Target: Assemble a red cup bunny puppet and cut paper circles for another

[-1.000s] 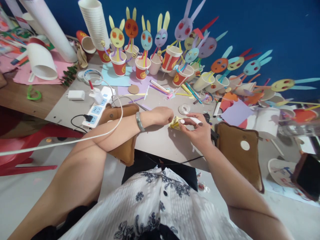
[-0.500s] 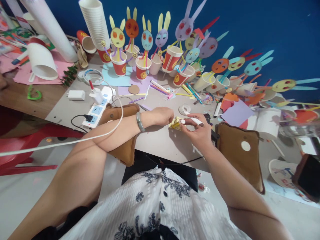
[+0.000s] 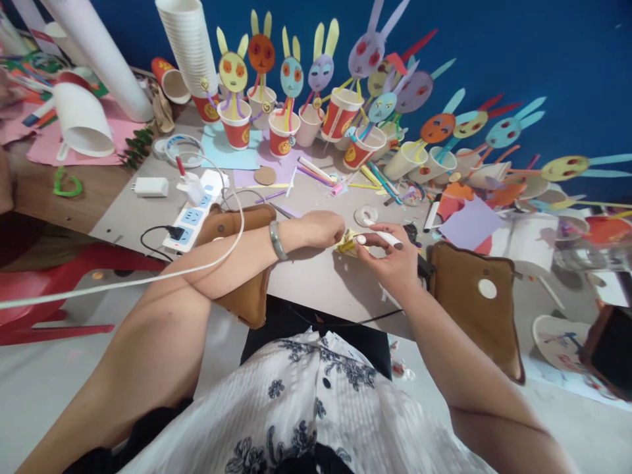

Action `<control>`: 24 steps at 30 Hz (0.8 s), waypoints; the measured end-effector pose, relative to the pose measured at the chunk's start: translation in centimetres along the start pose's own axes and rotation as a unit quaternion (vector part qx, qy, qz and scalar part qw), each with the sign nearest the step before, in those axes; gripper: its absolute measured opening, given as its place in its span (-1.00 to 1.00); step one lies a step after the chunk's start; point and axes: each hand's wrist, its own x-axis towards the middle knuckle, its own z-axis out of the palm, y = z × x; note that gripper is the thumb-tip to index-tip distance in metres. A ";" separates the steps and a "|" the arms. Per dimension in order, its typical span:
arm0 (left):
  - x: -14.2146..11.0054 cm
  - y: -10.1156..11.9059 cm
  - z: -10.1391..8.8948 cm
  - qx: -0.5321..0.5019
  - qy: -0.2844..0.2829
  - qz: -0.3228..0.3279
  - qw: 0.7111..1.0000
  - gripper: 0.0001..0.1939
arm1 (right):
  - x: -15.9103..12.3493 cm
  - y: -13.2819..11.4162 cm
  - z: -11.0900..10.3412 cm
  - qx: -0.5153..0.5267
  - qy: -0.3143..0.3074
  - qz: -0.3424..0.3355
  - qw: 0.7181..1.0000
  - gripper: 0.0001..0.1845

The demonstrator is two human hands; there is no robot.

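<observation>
A small yellow paper piece lies on the grey table between my two hands. My left hand is closed, its fingers pinching the left side of the yellow piece. My right hand is closed round a white pen and its fingertips rest on the piece's right side. A silver bangle sits on my left wrist, and that forearm lies on a brown pad.
Behind my hands stand several paper cups with paper rabbit faces on sticks. A stack of white cups, a power strip, a white cable, a roll of tape, paper scraps and a second brown pad surround them.
</observation>
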 end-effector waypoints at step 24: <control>2.5 -1.5 2.8 -0.181 0.123 0.096 0.971 -0.73 | 0.2 -0.4 -0.5 -0.004 -0.023 0.003 1.000 -0.78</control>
